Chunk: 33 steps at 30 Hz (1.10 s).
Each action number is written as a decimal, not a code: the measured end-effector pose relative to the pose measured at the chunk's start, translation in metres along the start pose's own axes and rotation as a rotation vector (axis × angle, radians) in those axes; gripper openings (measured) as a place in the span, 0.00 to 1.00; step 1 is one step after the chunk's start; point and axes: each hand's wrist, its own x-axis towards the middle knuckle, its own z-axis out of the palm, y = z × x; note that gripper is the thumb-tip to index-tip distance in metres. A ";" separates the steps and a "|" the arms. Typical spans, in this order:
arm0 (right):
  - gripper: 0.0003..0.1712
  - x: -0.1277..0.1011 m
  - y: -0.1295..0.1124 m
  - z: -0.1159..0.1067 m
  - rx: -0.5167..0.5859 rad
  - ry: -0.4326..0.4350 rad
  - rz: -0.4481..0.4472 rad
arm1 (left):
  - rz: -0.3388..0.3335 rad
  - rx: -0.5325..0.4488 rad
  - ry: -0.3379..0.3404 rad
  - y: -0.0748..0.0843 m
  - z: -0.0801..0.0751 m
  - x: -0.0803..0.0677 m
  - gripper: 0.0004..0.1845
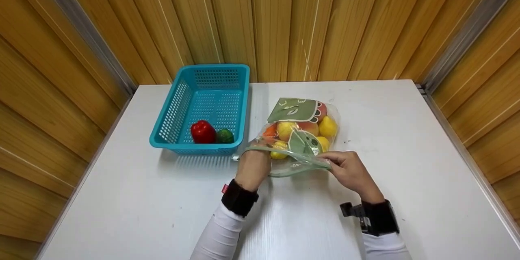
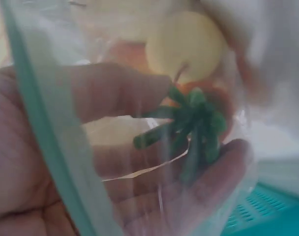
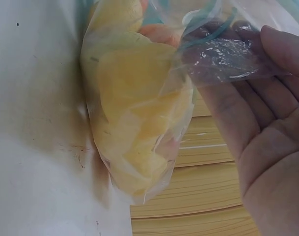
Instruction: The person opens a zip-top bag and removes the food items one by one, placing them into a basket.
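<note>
A clear zip bag (image 1: 298, 166) with green printed patches lies with its mouth toward me, bulging with several yellow and reddish fruits. My left hand (image 1: 254, 166) reaches inside through the mouth. In the left wrist view, its thumb and fingers close around the green stalks of an orange carrot (image 2: 196, 115), beside a round pale-yellow fruit (image 2: 186, 46). The clear film partly veils that hand (image 2: 124, 98). My right hand (image 1: 345, 168) pinches the right side of the bag's rim between thumb and fingers. Yellow fruit (image 3: 134, 98) shows through the film in the right wrist view.
A blue plastic basket (image 1: 160, 134) stands left of the bag. Inside it, at the near end, sit a red bell pepper (image 1: 203, 132) and a dark green vegetable (image 1: 224, 136). The white table (image 1: 162, 211) meets wood-patterned walls (image 1: 276, 20) at the back.
</note>
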 end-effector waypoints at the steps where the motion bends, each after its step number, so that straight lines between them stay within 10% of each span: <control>1: 0.07 0.000 0.001 0.000 -0.001 0.006 -0.007 | 0.000 -0.012 -0.004 0.001 -0.002 0.000 0.08; 17: 0.07 0.000 0.001 0.002 0.001 0.053 -0.013 | -0.036 0.096 -0.081 0.029 -0.042 0.001 0.05; 33: 0.07 0.001 0.005 0.002 0.017 0.062 -0.071 | -0.086 -0.176 -0.015 0.026 -0.069 0.002 0.05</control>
